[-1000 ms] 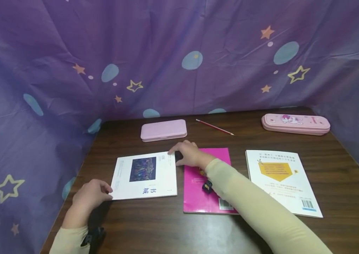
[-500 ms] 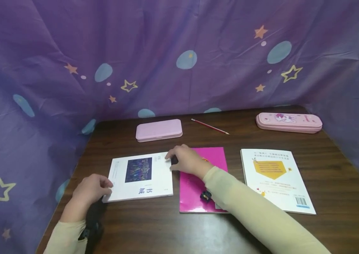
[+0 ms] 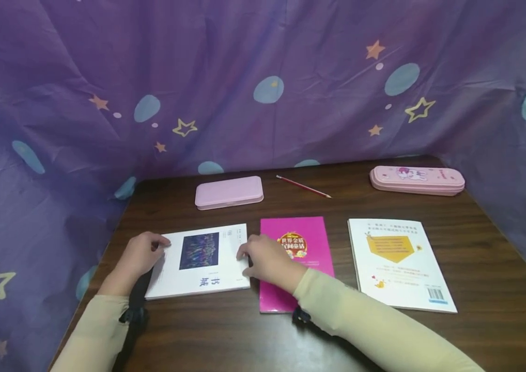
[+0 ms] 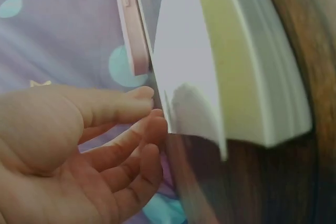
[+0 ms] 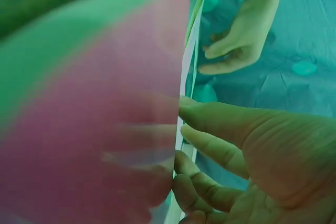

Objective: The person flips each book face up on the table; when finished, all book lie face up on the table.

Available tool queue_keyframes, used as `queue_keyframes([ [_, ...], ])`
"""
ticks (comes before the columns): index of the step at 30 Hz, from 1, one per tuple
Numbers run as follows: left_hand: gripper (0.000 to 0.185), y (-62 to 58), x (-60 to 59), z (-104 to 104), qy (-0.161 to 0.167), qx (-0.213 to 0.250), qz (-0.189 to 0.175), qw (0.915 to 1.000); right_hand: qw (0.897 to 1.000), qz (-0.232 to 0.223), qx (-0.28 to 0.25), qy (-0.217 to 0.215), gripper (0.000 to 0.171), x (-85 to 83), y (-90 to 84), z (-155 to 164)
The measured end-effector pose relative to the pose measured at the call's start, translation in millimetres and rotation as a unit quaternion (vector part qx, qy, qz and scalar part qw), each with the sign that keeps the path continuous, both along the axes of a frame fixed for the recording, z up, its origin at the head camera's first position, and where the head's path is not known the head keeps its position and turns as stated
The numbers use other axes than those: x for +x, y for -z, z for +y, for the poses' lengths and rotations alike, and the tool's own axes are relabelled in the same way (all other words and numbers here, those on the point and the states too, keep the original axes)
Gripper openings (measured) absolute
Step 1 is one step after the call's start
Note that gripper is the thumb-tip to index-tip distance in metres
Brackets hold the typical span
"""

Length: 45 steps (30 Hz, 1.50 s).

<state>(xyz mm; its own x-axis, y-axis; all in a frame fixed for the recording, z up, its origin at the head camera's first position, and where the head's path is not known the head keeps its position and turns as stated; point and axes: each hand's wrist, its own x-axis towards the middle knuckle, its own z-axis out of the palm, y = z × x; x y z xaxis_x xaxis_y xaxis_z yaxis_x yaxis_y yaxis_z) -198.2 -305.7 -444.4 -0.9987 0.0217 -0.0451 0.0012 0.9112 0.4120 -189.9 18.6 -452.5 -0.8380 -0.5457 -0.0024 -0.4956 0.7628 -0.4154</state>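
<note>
The white book point(image 3: 200, 268) lies flat on the tabletop point(image 3: 207, 336), near its left edge and well apart from its far edge. It is probably of moderate weight, with a paper cover that bends easily and may be a little slippery; in the left wrist view, one cover corner stands away from the pages. Its opposite left and right edges seem the best places to take hold, with cover and pages taken together. The left hand point(image 3: 139, 256) is at its left edge, fingers loosely bent, with a narrow gap between thumb and forefinger. The right hand point(image 3: 269, 261) is at its right edge, over the pink book point(image 3: 301, 243), thumb and forefinger also narrowly apart; how firmly they press cannot be told. The left forearm follows the tabletop's left edge, while the right forearm crosses diagonally from the lower right.
</note>
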Motion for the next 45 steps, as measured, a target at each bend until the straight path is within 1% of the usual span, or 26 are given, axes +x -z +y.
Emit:
queue_keyframes([
  [3,0.024,3.0,-4.2,-1.1,-0.012,0.008,-0.004,0.9999,1.000,0.003,0.014,0.009,0.035,6.6,-0.3,-0.6],
  [6,0.024,6.2,-8.2,-1.3,-0.019,0.017,0.006,0.9997,1.000,0.003,0.023,0.009,0.037,12.8,-2.4,0.4],
  [9,0.024,9.2,-13.1,-1.5,-0.026,0.013,0.015,0.9995,0.999,0.005,0.032,0.006,0.040,18.9,-5.8,1.4],
  [11,0.025,10.5,-16.3,-1.6,-0.031,0.009,0.011,0.9994,0.999,0.006,0.040,0.004,0.042,22.2,-6.9,1.5],
  [15,0.027,11.1,-22.0,-1.5,-0.029,-0.001,-0.001,0.9996,0.998,0.019,0.058,0.009,0.044,27.2,-7.1,0.7],
  [20,0.029,9.1,-25.6,-2.6,-0.023,-0.012,-0.004,0.9997,0.996,0.046,0.075,0.014,0.042,28.3,-4.5,-2.9],
  [26,0.029,9.1,-23.3,-3.6,-0.021,-0.010,-0.018,0.9996,0.995,0.043,0.087,0.016,0.043,26.0,-2.9,-5.1],
  [31,0.028,8.0,-22.8,-7.3,-0.015,-0.004,-0.015,0.9998,0.996,0.033,0.078,0.018,0.043,21.4,-3.5,-4.1],
  [36,0.029,5.7,-21.1,-12.0,-0.015,0.001,-0.026,0.9996,0.997,0.030,0.072,0.017,0.042,15.2,-3.3,-2.0],
  [42,0.029,2.9,-14.8,-17.3,-0.013,-0.003,-0.036,0.9992,0.996,0.040,0.074,0.019,0.041,10.3,-3.4,-1.4],
  [45,0.029,1.0,-10.2,-18.1,-0.010,-0.011,-0.043,0.9989,0.996,0.034,0.075,0.020,0.041,8.7,-4.9,-2.1],
])
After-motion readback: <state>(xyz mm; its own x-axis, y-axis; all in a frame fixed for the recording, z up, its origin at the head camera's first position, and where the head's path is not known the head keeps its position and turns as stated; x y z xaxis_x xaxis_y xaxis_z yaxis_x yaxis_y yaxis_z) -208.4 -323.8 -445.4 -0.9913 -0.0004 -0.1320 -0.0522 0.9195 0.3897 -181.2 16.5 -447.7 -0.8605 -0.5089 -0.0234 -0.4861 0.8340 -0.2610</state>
